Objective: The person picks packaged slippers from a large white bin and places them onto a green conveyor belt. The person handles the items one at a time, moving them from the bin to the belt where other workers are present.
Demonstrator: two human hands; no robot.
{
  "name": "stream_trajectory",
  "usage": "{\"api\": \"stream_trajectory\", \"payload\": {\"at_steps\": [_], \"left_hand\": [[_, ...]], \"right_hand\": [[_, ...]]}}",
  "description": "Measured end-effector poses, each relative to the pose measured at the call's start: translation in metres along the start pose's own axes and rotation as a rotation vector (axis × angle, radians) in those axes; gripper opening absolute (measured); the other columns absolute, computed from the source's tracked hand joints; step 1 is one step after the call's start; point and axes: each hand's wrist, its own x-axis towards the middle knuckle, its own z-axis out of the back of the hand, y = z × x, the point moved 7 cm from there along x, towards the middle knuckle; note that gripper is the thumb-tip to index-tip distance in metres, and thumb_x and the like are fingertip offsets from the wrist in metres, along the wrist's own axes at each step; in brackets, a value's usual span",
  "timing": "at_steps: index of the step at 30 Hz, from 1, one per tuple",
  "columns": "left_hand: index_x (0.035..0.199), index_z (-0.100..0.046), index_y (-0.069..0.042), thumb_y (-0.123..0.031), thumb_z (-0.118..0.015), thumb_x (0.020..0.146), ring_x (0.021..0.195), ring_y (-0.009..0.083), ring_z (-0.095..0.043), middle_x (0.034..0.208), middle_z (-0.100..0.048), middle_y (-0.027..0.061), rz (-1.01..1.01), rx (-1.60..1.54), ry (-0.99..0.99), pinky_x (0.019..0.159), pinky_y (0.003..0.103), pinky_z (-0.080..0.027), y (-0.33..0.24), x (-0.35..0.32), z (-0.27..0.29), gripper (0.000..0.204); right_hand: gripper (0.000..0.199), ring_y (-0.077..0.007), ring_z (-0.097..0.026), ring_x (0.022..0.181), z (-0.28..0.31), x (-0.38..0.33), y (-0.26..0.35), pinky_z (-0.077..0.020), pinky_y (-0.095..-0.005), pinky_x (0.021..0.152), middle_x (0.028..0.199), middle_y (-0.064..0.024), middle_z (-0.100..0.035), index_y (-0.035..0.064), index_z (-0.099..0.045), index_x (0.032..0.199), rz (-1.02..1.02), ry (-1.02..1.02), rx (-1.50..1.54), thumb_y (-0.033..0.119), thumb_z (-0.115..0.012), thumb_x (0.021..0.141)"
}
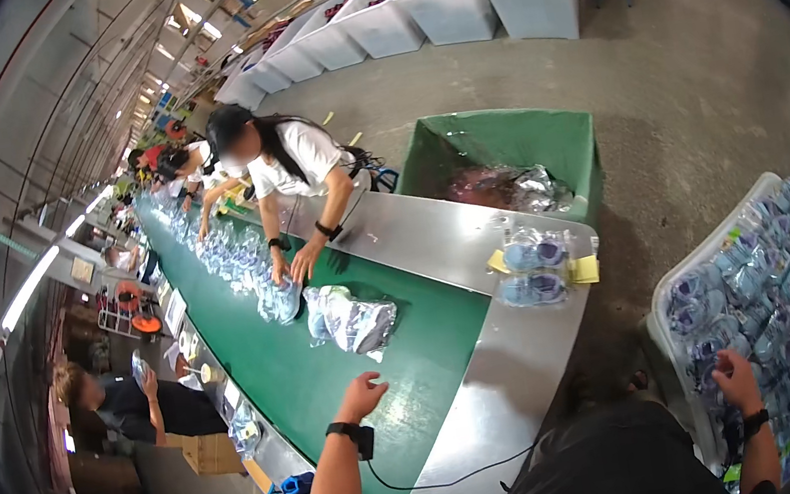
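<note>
My left hand (361, 396) hovers open over the green conveyor belt (282, 374), a little short of two clear-bagged shoe pairs (353, 319) lying on the belt. My right hand (737, 379) reaches down into a white bin (665, 282) at my right, which is full of bagged blue shoes (764, 286), and rests on the bags; whether it grips one I cannot tell. Two more bagged pairs (533, 271) lie on the steel end plate (521, 351) of the line.
A person in a white shirt (297, 160) leans over the belt across from me, hands on bags. Other workers stand farther along and one sits at the left (130, 406). A green bin (502, 146) stands beyond the plate; white bins (452, 6) line the back.
</note>
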Motion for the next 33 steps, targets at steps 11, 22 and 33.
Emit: {"api": "stream_trajectory", "payload": {"at_steps": [11, 22, 33], "left_hand": [[0.114, -0.073, 0.002, -0.024, -0.069, 0.089, 0.101, 0.0424, -0.071, 0.103, -0.075, 0.0263, 0.111, -0.217, -0.552, 0.089, 0.047, -0.057, 0.096, 0.128, -0.015, 0.036], [0.121, -0.067, 0.002, -0.018, -0.070, 0.087, 0.120, 0.0427, -0.059, 0.127, -0.065, 0.0228, -0.123, -0.127, -0.677, 0.106, 0.053, -0.044, 0.051, 0.178, -0.015, 0.039], [0.146, -0.051, -0.002, -0.029, -0.076, 0.086, 0.133, 0.0483, -0.044, 0.144, -0.051, 0.0275, -0.206, -0.059, -0.720, 0.113, 0.056, -0.037, -0.011, 0.087, -0.125, 0.070]], "right_hand": [[0.045, -0.0231, -0.071, 0.085, -0.070, -0.008, 0.027, -0.0583, -0.0352, 0.075, 0.092, -0.0107, -0.070, -0.0002, -0.065, 0.119, 0.068, 0.105, -0.150, 0.010, -0.076, 0.076], [0.046, -0.0341, -0.068, 0.097, -0.073, -0.037, 0.047, -0.0543, -0.0436, 0.089, 0.107, -0.0174, -0.072, 0.0033, -0.064, 0.132, 0.008, 0.280, -0.501, 0.028, -0.071, 0.094], [0.048, -0.0345, -0.067, 0.116, -0.085, -0.044, 0.028, -0.0522, -0.0445, 0.099, 0.122, -0.0197, -0.071, 0.0030, -0.062, 0.136, -0.176, 0.390, -0.572, 0.030, -0.069, 0.097]]}}
